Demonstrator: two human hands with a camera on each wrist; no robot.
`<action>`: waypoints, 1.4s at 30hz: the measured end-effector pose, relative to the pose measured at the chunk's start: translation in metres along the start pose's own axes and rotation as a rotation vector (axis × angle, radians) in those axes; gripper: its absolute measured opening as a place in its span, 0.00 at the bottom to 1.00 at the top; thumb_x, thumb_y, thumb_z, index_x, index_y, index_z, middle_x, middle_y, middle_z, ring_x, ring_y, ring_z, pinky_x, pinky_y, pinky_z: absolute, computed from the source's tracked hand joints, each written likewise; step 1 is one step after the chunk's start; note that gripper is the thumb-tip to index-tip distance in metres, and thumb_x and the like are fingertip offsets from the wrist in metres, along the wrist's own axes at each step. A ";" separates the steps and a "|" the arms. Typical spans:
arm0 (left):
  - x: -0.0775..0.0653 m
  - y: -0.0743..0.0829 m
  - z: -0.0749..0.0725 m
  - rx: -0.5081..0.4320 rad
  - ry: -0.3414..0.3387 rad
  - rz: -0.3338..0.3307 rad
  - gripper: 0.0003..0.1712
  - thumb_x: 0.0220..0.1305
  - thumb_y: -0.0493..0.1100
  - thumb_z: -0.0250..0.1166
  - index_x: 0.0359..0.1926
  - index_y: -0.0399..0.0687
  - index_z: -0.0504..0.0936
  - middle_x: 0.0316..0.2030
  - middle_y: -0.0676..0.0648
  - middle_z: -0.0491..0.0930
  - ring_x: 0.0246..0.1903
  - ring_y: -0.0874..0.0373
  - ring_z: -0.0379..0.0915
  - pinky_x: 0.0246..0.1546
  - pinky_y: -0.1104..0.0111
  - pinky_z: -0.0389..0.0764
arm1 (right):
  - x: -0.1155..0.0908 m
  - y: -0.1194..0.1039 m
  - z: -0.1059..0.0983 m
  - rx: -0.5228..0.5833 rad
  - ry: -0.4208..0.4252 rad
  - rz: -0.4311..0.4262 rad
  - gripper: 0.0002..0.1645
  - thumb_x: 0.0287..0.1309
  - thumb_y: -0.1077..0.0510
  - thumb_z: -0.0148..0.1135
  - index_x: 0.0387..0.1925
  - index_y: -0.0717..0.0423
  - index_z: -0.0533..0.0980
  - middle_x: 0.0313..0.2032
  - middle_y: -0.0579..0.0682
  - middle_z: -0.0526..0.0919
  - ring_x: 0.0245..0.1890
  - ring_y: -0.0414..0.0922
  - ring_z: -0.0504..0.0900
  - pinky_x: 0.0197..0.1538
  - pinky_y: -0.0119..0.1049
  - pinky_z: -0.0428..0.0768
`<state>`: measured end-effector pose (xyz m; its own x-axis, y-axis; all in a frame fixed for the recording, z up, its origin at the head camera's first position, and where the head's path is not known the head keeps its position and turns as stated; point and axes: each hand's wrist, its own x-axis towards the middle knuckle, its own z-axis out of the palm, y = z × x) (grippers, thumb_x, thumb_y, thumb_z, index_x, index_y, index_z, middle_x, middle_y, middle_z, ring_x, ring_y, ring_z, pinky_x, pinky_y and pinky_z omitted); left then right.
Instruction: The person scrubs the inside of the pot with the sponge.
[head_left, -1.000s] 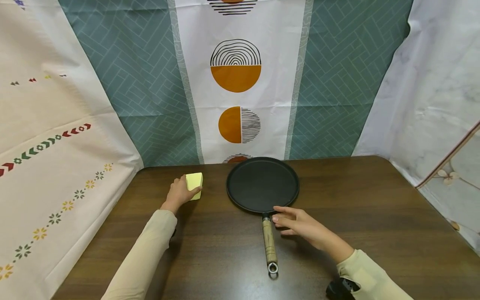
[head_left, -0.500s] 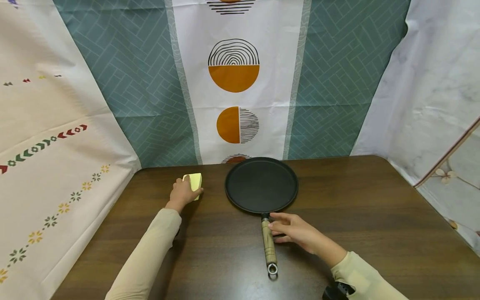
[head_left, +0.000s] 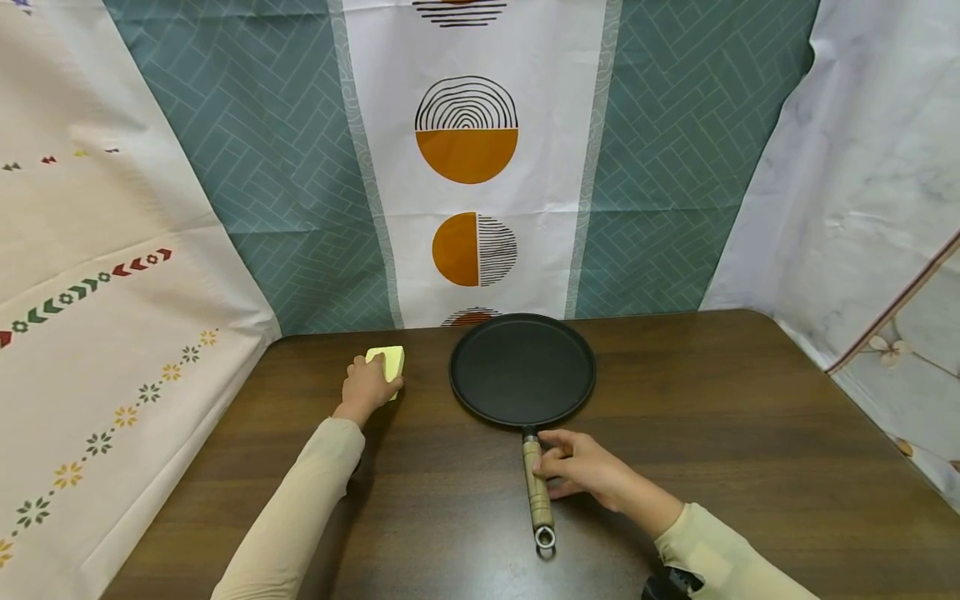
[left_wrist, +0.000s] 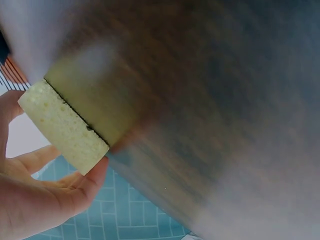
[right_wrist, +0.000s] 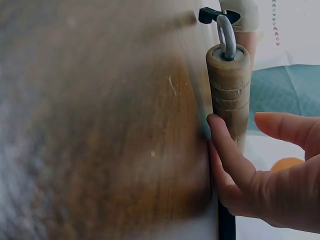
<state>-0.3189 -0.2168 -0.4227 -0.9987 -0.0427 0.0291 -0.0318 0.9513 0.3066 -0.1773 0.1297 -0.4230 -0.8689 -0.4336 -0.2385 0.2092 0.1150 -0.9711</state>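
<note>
On the table's far left, my left hand [head_left: 365,388] holds a pale yellow sponge [head_left: 393,360] between thumb and fingers. The left wrist view shows the porous side of the sponge [left_wrist: 62,127] with fingertips at its edges. A round, shallow black crepe pan [head_left: 522,371] lies right of it, its wooden handle [head_left: 537,492] pointing toward me. My right hand [head_left: 592,473] is at the handle's right side. In the right wrist view, the fingers [right_wrist: 232,157] reach along the handle's underside while the thumb [right_wrist: 285,127] stands apart from it.
The brown wooden table [head_left: 420,517] has a patterned teal and white cloth [head_left: 315,167] hanging behind it. An embroidered cream cloth [head_left: 135,350] hangs along the left, a marbled white one [head_left: 862,208] along the right. A metal ring [head_left: 545,538] ends the pan handle.
My right hand has moved left and toward me, from beside the pan's rim to the handle. The left hand has shifted slightly over the sponge; sponge and pan stay in place.
</note>
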 end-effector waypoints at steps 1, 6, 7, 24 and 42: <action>0.000 0.000 0.000 0.003 0.004 0.003 0.39 0.60 0.50 0.60 0.66 0.30 0.64 0.48 0.26 0.65 0.47 0.34 0.65 0.39 0.47 0.73 | 0.000 0.000 0.001 -0.006 0.006 0.002 0.43 0.58 0.66 0.61 0.68 0.77 0.51 0.42 0.61 0.76 0.38 0.46 0.80 0.42 0.47 0.82; -0.001 0.003 0.002 -0.003 0.022 0.022 0.38 0.60 0.49 0.59 0.66 0.30 0.64 0.50 0.25 0.65 0.47 0.34 0.65 0.42 0.46 0.73 | -0.002 -0.001 0.004 -0.035 0.039 0.011 0.43 0.56 0.67 0.63 0.68 0.75 0.53 0.41 0.61 0.74 0.35 0.46 0.79 0.39 0.46 0.83; -0.001 0.004 0.002 -0.008 0.023 0.027 0.38 0.61 0.49 0.59 0.66 0.30 0.64 0.51 0.25 0.65 0.47 0.33 0.65 0.43 0.45 0.72 | -0.002 -0.001 0.004 -0.037 0.044 0.011 0.43 0.56 0.67 0.63 0.68 0.74 0.53 0.41 0.61 0.74 0.34 0.46 0.79 0.38 0.46 0.83; -0.005 0.035 -0.003 -0.064 0.077 0.124 0.36 0.61 0.47 0.60 0.66 0.31 0.66 0.57 0.25 0.64 0.51 0.32 0.64 0.45 0.46 0.72 | -0.001 -0.001 0.003 -0.034 0.073 0.024 0.41 0.54 0.69 0.65 0.66 0.73 0.57 0.40 0.60 0.71 0.34 0.47 0.78 0.38 0.47 0.83; -0.010 0.086 -0.001 -0.118 0.083 0.244 0.36 0.62 0.48 0.63 0.67 0.36 0.67 0.63 0.30 0.62 0.53 0.36 0.64 0.48 0.50 0.72 | -0.001 -0.001 0.003 -0.024 0.071 0.021 0.40 0.54 0.69 0.65 0.66 0.73 0.57 0.40 0.60 0.71 0.34 0.47 0.78 0.38 0.47 0.83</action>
<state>-0.3114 -0.1349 -0.3952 -0.9692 0.1538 0.1922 0.2192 0.8945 0.3896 -0.1748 0.1271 -0.4212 -0.8942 -0.3669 -0.2565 0.2171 0.1455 -0.9652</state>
